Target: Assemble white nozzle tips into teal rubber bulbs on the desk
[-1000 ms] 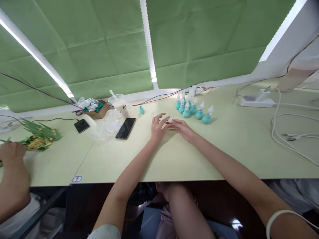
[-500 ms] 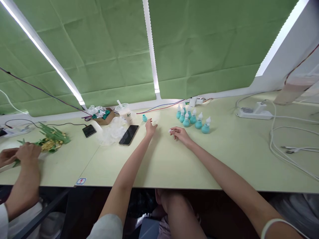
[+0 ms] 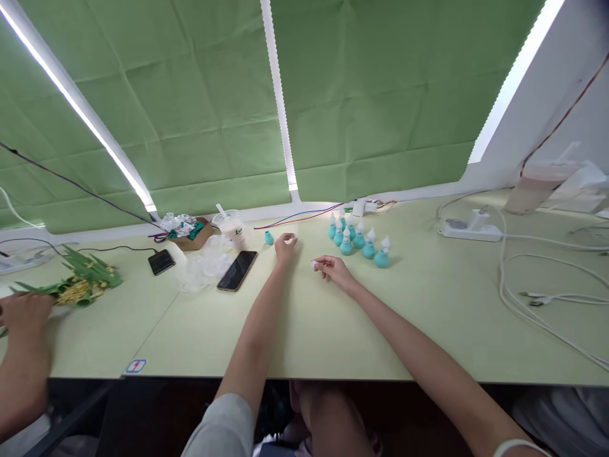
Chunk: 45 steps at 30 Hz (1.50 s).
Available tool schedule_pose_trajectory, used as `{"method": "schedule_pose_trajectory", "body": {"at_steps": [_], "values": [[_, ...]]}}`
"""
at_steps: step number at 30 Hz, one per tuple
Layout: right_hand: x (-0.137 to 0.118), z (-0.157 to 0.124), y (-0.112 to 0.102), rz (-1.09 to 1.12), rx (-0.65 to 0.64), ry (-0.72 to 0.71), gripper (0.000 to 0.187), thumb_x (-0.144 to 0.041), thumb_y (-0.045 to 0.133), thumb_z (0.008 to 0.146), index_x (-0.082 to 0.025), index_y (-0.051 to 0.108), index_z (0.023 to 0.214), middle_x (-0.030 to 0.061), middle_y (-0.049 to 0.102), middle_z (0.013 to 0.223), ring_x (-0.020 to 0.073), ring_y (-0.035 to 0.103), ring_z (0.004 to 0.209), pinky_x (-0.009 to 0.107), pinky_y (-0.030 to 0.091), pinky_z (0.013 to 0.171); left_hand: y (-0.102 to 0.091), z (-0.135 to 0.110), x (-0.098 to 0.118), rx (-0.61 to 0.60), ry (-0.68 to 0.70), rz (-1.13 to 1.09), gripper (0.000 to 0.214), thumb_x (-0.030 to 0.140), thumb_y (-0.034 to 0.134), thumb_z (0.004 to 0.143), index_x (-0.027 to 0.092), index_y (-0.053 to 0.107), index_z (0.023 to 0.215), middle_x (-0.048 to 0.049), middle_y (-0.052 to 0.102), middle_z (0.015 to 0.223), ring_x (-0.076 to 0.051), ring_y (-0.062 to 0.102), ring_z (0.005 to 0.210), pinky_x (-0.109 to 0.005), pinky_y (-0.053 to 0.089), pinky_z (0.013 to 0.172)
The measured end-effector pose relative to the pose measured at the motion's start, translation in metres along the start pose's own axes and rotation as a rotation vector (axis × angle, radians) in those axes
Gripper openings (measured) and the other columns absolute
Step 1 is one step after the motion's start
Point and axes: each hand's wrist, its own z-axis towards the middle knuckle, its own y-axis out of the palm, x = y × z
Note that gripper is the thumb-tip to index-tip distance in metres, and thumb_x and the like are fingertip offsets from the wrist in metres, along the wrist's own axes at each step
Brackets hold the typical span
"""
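Observation:
My left hand (image 3: 286, 246) is stretched far across the pale green table (image 3: 309, 317), fingers curled, just right of a lone teal rubber bulb (image 3: 269, 238) that stands without a tip. It looks closed, but what it holds is too small to name. My right hand (image 3: 332, 268) rests on the table and pinches a small white tip (image 3: 314, 263) between thumb and fingers. To its right stands a cluster of several teal bulbs with white tips (image 3: 356, 237).
A black phone (image 3: 237, 270), clear plastic bags (image 3: 202, 266), a drink cup with a straw (image 3: 231, 228) and a small cardboard box (image 3: 186, 231) lie left of my hands. Another person's hand (image 3: 21, 314) works by green and yellow pieces (image 3: 80, 282) at far left. A power strip (image 3: 469, 228) and white cables (image 3: 537, 279) lie on the right.
My hands have parted: the left reached forward toward the lone teal bulb, while the right kept the white tip and settled on the table. The camera tilted up slightly.

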Motion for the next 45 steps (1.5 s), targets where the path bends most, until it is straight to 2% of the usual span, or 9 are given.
{"method": "schedule_pose_trajectory", "body": {"at_steps": [3, 6, 9, 13, 19, 23, 29, 36, 45], "values": [[-0.001, 0.0, -0.001, -0.007, 0.063, -0.033, 0.031, -0.043, 0.07, 0.06, -0.019, 0.068, 0.079, 0.0026, 0.066, 0.071, 0.0085, 0.047, 0.046, 0.024, 0.039, 0.043, -0.022, -0.017, 0.006, -0.114, 0.143, -0.087, 0.022, 0.029, 0.054, 0.08, 0.018, 0.063, 0.097, -0.0051, 0.066, 0.097, -0.015, 0.059, 0.091, -0.032, 0.042, 0.089], [-0.004, -0.001, -0.002, -0.035, 0.138, -0.063, 0.03, -0.041, 0.068, 0.062, -0.02, 0.069, 0.084, 0.0025, 0.067, 0.074, 0.0093, 0.047, 0.046, 0.025, 0.037, 0.042, -0.04, -0.044, 0.013, -0.311, 0.188, -0.093, 0.032, 0.036, 0.051, 0.082, 0.021, 0.061, 0.109, -0.0049, 0.064, 0.099, -0.014, 0.058, 0.089, -0.028, 0.045, 0.084], [-0.008, -0.005, -0.003, -0.082, 0.182, -0.084, 0.03, -0.038, 0.067, 0.064, -0.02, 0.07, 0.088, 0.0031, 0.068, 0.08, 0.0106, 0.05, 0.05, 0.025, 0.039, 0.045, -0.043, -0.071, 0.015, -0.429, 0.176, -0.147, 0.037, 0.037, 0.054, 0.08, 0.02, 0.058, 0.113, -0.0061, 0.063, 0.1, -0.013, 0.057, 0.086, -0.026, 0.047, 0.076], [-0.005, -0.008, -0.003, -0.221, 0.14, -0.13, 0.025, -0.034, 0.064, 0.069, -0.021, 0.071, 0.088, 0.002, 0.068, 0.078, 0.0104, 0.052, 0.05, 0.026, 0.042, 0.05, -0.032, -0.089, 0.011, -0.442, 0.074, -0.287, 0.033, 0.036, 0.067, 0.07, 0.016, 0.06, 0.095, -0.0051, 0.064, 0.087, -0.014, 0.059, 0.079, -0.028, 0.046, 0.075], [-0.001, -0.01, -0.001, -0.322, 0.103, -0.17, 0.025, -0.038, 0.063, 0.071, -0.02, 0.072, 0.087, 0.0016, 0.067, 0.074, 0.0092, 0.052, 0.048, 0.023, 0.044, 0.047, -0.029, -0.089, 0.009, -0.45, 0.009, -0.42, 0.034, 0.039, 0.071, 0.065, 0.013, 0.06, 0.084, -0.0053, 0.065, 0.083, -0.015, 0.058, 0.076, -0.03, 0.046, 0.072], [-0.004, -0.012, 0.0, -0.311, 0.076, -0.161, 0.031, -0.045, 0.064, 0.071, -0.018, 0.071, 0.086, 0.0021, 0.066, 0.068, 0.0103, 0.055, 0.048, 0.024, 0.045, 0.046, -0.03, -0.091, 0.009, -0.448, -0.009, -0.443, 0.031, 0.036, 0.072, 0.065, 0.013, 0.062, 0.083, -0.005, 0.065, 0.083, -0.015, 0.058, 0.077, -0.03, 0.045, 0.073], [-0.004, -0.013, 0.0, -0.243, 0.089, -0.136, 0.038, -0.051, 0.066, 0.068, -0.016, 0.069, 0.083, 0.004, 0.067, 0.073, 0.0113, 0.059, 0.05, 0.024, 0.046, 0.048, -0.033, -0.094, 0.017, -0.45, -0.021, -0.503, 0.031, 0.036, 0.072, 0.066, 0.012, 0.066, 0.086, -0.0055, 0.066, 0.078, -0.014, 0.057, 0.072, -0.031, 0.045, 0.073], [-0.002, -0.011, -0.002, -0.139, 0.097, -0.115, 0.045, -0.056, 0.069, 0.063, -0.015, 0.067, 0.083, 0.0058, 0.069, 0.076, 0.0118, 0.06, 0.051, 0.024, 0.047, 0.047, -0.029, -0.1, 0.023, -0.428, -0.023, -0.571, 0.033, 0.039, 0.067, 0.071, 0.011, 0.066, 0.09, -0.0081, 0.068, 0.085, -0.014, 0.059, 0.073, -0.032, 0.047, 0.075], [-0.003, -0.011, -0.005, -0.291, 0.046, -0.142, 0.031, -0.046, 0.067, 0.067, -0.016, 0.066, 0.075, 0.0027, 0.064, 0.066, 0.0089, 0.051, 0.044, 0.023, 0.042, 0.043, -0.026, -0.102, 0.019, -0.409, -0.061, -0.559, 0.032, 0.038, 0.069, 0.068, 0.011, 0.065, 0.086, -0.0064, 0.067, 0.081, -0.012, 0.057, 0.069, -0.029, 0.047, 0.072]]}}
